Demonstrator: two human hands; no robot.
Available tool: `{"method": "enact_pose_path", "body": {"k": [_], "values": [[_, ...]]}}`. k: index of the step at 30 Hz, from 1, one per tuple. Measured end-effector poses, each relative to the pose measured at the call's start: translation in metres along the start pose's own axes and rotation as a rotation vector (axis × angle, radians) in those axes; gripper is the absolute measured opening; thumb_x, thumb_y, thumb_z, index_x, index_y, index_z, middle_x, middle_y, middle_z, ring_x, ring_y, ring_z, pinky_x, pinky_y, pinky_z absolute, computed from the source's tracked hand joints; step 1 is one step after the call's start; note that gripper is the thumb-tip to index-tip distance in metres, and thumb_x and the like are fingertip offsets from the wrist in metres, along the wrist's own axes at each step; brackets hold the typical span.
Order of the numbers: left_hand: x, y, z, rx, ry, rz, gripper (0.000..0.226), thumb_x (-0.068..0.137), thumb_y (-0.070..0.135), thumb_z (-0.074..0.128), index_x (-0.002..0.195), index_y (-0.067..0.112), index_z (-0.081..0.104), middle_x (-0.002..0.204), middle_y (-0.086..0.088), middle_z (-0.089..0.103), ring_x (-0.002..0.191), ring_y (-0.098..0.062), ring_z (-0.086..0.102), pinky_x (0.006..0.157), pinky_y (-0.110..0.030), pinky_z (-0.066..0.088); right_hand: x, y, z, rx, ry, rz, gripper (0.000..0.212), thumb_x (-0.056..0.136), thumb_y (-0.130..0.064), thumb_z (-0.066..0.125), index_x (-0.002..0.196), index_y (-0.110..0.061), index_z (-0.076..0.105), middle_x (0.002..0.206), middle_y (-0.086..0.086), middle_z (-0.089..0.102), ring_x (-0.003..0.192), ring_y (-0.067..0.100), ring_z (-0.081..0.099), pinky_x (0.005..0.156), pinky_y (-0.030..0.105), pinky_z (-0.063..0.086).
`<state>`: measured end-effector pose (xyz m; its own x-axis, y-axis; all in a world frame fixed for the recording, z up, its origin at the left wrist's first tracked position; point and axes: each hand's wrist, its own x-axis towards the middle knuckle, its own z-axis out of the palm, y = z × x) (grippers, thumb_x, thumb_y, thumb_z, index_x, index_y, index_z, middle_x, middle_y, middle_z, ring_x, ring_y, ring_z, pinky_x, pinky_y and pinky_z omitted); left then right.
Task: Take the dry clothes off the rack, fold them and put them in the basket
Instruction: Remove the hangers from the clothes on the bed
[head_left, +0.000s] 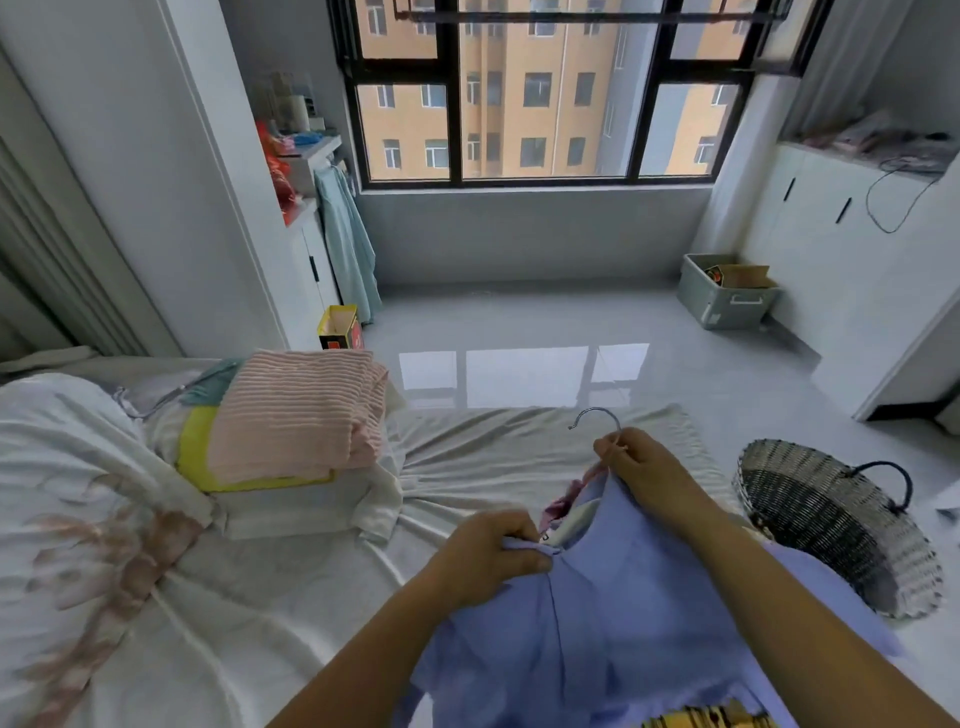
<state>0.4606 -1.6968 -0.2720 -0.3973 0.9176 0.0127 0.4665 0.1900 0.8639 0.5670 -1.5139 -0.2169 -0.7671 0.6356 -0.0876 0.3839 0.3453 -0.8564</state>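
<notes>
Blue shirt (597, 623) lay at the bed's (260, 597) near edge, unfolded. Fingers of the left hand (493, 556) pinched its collar; those of the right hand (639, 462) pinched the hanger (595, 418). A folded pile (296, 415) sat at the far edge, and the basket (831, 525) on the floor appeared unfilled.

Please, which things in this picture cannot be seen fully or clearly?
Head view only.
- hanger: the blue shirt covers everything below its hook.
- blue shirt: the bottom edge cuts off its hem.
- basket: the right arm and the shirt hide part of its left side.
- shelf items: blurred, too small to name.
</notes>
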Motion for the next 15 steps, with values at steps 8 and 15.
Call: {"method": "enact_pose_path", "body": {"k": [8,15], "values": [[0.026,-0.048,0.097,-0.044,-0.027,-0.256,0.019,0.076,0.022,0.066,0.069,0.030,0.049,0.066,0.012,0.049,0.059,0.007,0.049,0.058,-0.009,0.033,-0.046,0.116,0.065,-0.101,-0.081,0.334,0.036,0.095,-0.043,0.044,0.071,-0.018,0.036,0.066,-0.001,0.042,0.068,0.018,0.043,0.063,0.031,0.033],[0.017,-0.092,0.145,-0.151,0.036,-0.419,0.016,0.088,0.006,0.058,0.090,0.019,0.066,0.082,0.013,0.063,0.074,0.016,0.056,0.076,-0.010,0.044,-0.054,0.182,0.111,0.257,-0.123,0.405,0.041,0.082,-0.052,0.049,0.072,-0.013,0.046,0.063,0.002,0.049,0.062,0.015,0.046,0.056,0.024,0.038]]}}
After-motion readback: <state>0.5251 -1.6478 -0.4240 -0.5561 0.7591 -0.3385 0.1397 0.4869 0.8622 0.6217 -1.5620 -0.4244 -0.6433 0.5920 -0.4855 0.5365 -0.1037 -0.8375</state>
